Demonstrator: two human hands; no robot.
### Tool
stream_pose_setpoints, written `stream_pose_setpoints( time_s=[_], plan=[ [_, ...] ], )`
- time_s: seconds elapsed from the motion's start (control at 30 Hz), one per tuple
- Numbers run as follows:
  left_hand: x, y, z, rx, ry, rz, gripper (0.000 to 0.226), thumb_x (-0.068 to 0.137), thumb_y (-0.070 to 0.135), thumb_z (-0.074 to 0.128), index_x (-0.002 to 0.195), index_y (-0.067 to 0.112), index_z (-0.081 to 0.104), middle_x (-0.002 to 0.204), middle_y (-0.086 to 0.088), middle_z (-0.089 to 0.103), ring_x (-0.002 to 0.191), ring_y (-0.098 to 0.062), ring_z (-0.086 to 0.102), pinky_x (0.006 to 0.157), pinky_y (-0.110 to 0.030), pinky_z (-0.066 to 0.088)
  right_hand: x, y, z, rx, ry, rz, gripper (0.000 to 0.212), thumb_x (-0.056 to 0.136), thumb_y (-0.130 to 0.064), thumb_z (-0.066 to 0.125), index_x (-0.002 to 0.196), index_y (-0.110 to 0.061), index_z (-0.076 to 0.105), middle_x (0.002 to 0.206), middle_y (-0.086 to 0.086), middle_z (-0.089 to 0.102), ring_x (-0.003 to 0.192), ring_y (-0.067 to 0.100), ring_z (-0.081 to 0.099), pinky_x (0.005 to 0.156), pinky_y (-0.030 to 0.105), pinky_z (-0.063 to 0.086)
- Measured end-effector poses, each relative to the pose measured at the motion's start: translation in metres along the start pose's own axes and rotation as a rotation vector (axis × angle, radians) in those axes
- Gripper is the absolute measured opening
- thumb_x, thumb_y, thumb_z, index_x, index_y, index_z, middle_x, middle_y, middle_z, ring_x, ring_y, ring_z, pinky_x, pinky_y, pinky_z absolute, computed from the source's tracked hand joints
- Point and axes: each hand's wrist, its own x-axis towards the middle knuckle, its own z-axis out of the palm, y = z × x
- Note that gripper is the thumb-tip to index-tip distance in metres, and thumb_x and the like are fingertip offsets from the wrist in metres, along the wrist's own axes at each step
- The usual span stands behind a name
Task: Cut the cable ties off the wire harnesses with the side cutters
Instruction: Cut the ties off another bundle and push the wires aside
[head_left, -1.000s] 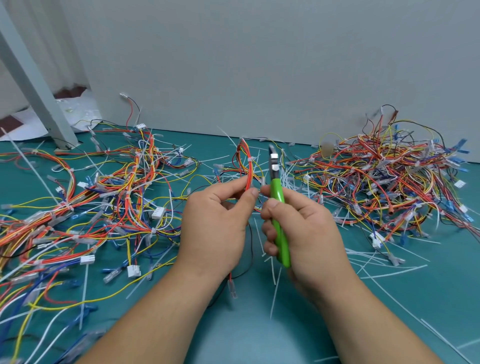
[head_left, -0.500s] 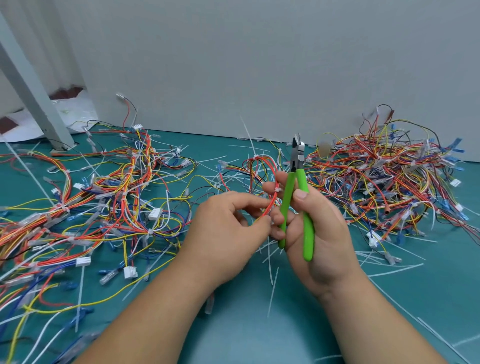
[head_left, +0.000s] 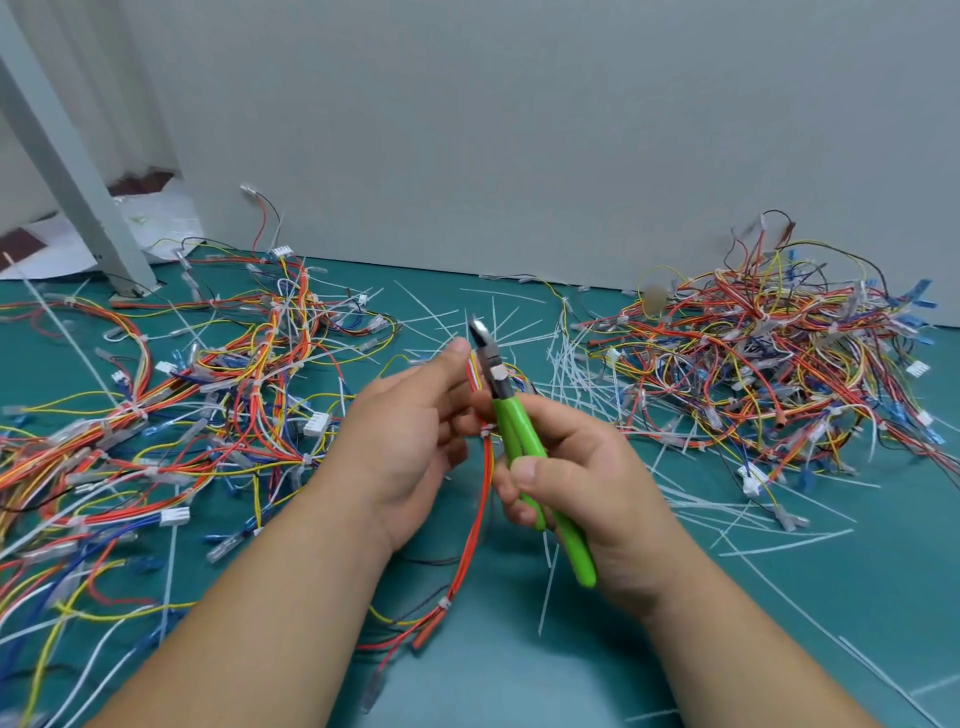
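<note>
The left hand (head_left: 410, 441) grasps a thin wire harness (head_left: 485, 488), a bundle of smooth orange-red and yellow insulated wires. It runs up between thumb and fingers and trails down toward the wrists onto the counter (head_left: 519, 680). A small white cable tie (head_left: 485, 432) rings the bundle just below the left fingers, and another (head_left: 444, 603) sits lower on the hanging length.

The right hand (head_left: 587, 493) is clenched round the side cutters (head_left: 519, 447), which have glossy bright green handles. The short steel head pokes up beside the left thumb, touching or almost touching the held wires. The head is blurred, so how the jaws stand cannot be told.

Left of the hands lies a loose spread of harnesses (head_left: 208, 405) with clear sleeves and white plug housings. To the right, beyond the right hand, rises a denser tangled heap (head_left: 769, 374). Thin white cut ties (head_left: 571, 364), straight stiff plastic strips, lie scattered past the fingertips and beside the right wrist.

The counter is covered in a matte teal mat. A plain grey wall (head_left: 519, 130) stands behind it, and a slanted grey metal post (head_left: 67, 171) stands far left.
</note>
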Motion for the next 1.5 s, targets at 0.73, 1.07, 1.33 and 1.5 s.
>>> stream_pose_setpoints(
  time_s=[0.73,1.07,1.33,1.5],
  plan=[
    [-0.010,-0.007,0.005,0.629,0.310,0.754,0.021,0.103,0.026,0.052,0.089,0.022,0.067,0.064,-0.002,0.053,0.062,-0.021,0.054,0.060,-0.037,0.047,0.001,-0.011,0.004,-0.244,0.342,-0.180,0.028,0.072,-0.045,0.067,0.098,-0.054,0.074,0.081,-0.014,0.065,0.071,0.007,0.053,0.066,0.025,0.047],
    [-0.013,-0.005,0.002,0.811,0.291,0.883,0.014,0.099,0.026,0.064,0.101,0.028,0.078,0.070,0.007,0.047,0.069,-0.012,0.051,0.062,-0.016,0.036,0.002,-0.002,0.001,-0.484,0.515,-0.123,0.046,0.073,-0.036,0.076,0.118,-0.041,0.067,0.110,-0.003,0.071,0.089,0.009,0.065,0.085,0.021,0.053],
    [-0.015,-0.006,0.005,1.051,0.283,1.011,0.021,0.098,0.023,0.059,0.108,0.015,0.076,0.076,0.000,0.049,0.069,-0.022,0.050,0.064,-0.041,0.046,0.000,-0.004,0.002,-0.782,0.574,-0.201,0.069,0.071,-0.039,0.074,0.138,-0.028,0.062,0.105,-0.017,0.059,0.095,0.003,0.059,0.080,0.008,0.041],
    [-0.015,-0.006,0.005,1.121,0.263,1.015,0.027,0.098,0.018,0.063,0.123,0.015,0.072,0.079,-0.002,0.048,0.072,-0.027,0.050,0.066,-0.043,0.048,0.001,-0.005,0.002,-0.832,0.578,-0.177,0.069,0.069,-0.038,0.073,0.136,-0.026,0.065,0.102,-0.016,0.058,0.091,0.006,0.058,0.079,0.007,0.040]
  ],
)
